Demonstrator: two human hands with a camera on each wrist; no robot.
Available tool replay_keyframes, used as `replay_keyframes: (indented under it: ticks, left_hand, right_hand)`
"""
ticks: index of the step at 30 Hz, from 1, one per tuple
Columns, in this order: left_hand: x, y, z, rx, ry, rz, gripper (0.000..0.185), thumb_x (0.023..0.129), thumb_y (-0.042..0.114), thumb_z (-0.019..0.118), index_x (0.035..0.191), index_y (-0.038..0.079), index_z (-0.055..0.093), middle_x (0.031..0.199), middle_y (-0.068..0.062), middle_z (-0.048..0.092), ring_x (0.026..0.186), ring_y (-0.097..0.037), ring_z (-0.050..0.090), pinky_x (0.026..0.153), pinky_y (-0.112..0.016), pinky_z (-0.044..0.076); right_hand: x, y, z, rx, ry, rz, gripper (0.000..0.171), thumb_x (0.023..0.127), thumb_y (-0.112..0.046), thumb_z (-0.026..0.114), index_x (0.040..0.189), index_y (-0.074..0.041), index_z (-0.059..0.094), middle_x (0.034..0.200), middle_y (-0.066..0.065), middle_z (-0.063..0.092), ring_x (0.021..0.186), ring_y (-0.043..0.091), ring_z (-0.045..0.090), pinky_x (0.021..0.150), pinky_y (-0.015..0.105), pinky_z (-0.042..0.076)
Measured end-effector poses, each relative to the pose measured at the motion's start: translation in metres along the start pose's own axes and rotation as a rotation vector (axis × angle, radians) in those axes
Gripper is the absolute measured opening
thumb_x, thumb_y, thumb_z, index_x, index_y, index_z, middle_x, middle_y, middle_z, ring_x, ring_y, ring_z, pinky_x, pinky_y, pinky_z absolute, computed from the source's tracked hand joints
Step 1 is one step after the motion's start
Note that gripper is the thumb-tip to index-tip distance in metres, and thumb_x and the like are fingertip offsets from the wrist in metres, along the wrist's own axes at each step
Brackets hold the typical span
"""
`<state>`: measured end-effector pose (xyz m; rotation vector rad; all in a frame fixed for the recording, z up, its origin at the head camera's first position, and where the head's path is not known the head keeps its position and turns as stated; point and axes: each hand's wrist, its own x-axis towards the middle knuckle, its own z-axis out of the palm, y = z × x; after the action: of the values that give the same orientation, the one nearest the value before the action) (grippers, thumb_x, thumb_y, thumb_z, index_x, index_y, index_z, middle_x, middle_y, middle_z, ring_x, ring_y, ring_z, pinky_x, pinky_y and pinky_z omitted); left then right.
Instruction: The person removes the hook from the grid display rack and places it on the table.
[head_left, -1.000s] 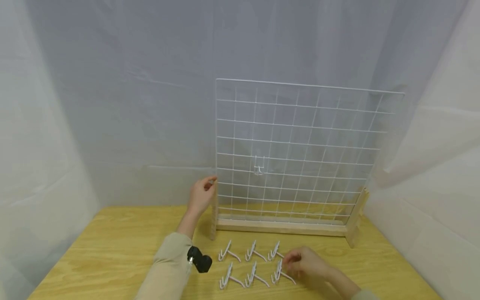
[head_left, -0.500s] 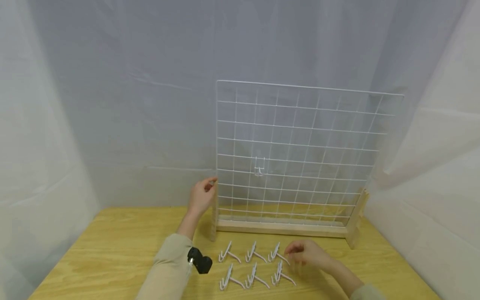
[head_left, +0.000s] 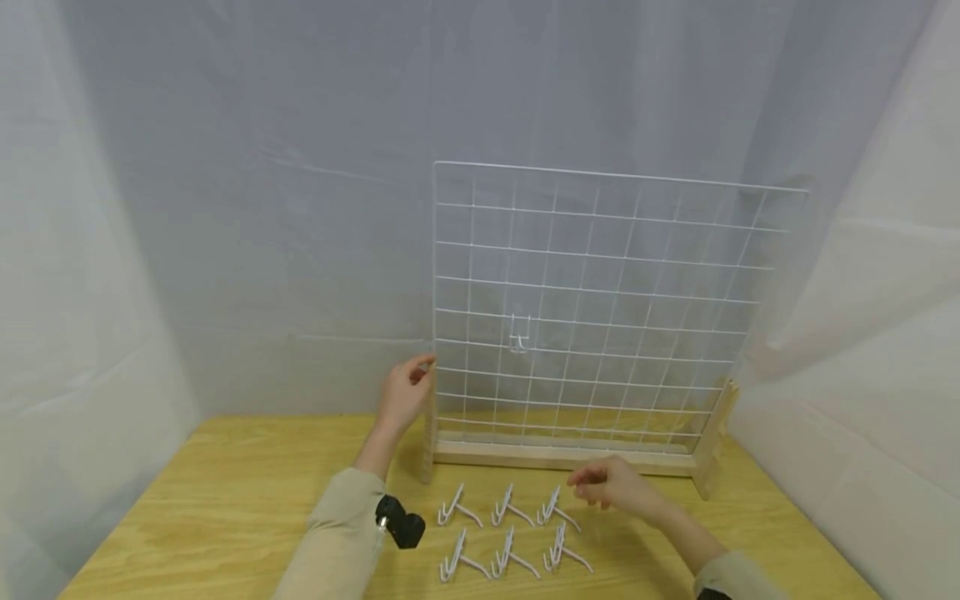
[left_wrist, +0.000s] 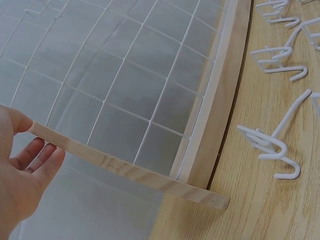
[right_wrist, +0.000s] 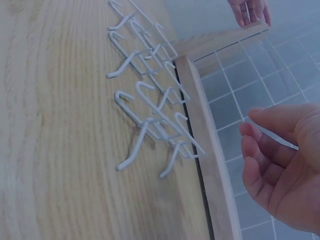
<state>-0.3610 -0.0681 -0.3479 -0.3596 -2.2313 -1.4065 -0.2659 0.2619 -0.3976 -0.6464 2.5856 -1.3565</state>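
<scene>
Hooks (head_left: 510, 529) on table below empty, relaxed right hand (head_left: 618, 486), left hand (head_left: 402, 392) gripping grid frame post (head_left: 429, 433)

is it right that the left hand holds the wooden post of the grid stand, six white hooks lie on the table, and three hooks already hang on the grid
Not quite: only one hook hangs on the grid, as the head view shows. The left hand does hold the wooden post, and six white hooks lie on the table.
</scene>
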Motion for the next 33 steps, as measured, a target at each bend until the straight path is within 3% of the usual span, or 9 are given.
replay_keyframes:
  ticks: [12,18,24,33]
  left_hand:
    - [0.001,-0.001,-0.001,-0.032,0.006,0.003,0.030,0.084,-0.001,0.054,0.113,-0.004,0.062,0.087,-0.020,0.059,0.085,-0.034,0.057,0.079,-0.045,0.046]
    - [0.001,-0.001,-0.002,-0.024,0.004,0.002,0.031,0.084,-0.002,0.053,0.113,-0.004,0.062,0.086,-0.020,0.059,0.084,-0.033,0.057,0.078,-0.045,0.046]
    - [0.000,-0.001,-0.003,-0.025,0.004,0.000,0.031,0.084,0.000,0.053,0.113,-0.003,0.063,0.085,-0.018,0.059,0.083,-0.032,0.056,0.076,-0.043,0.045]
    - [-0.001,0.000,-0.005,-0.016,-0.002,-0.010,0.032,0.084,0.000,0.054,0.115,-0.003,0.062,0.086,-0.018,0.059,0.085,-0.032,0.056,0.078,-0.044,0.045]
  right_hand:
    - [0.010,-0.016,-0.014,-0.031,0.063,0.005,0.025,0.089,-0.015,0.060,0.105,0.005,0.062,0.082,0.003,0.061,0.071,0.015,0.053,0.059,0.027,0.046]
    - [0.015,-0.021,-0.019,-0.009,0.087,0.026,0.028,0.090,-0.019,0.060,0.108,0.003,0.063,0.087,0.008,0.062,0.075,0.020,0.054,0.062,0.032,0.047]
    - [0.021,-0.028,-0.024,0.030,0.103,0.021,0.031,0.090,-0.019,0.060,0.108,0.006,0.061,0.081,0.004,0.059,0.073,0.018,0.052,0.058,0.028,0.046]
    - [0.029,-0.045,-0.032,-0.030,0.135,-0.024,0.029,0.090,-0.014,0.059,0.109,0.008,0.060,0.088,0.012,0.063,0.074,0.019,0.055,0.062,0.034,0.049]
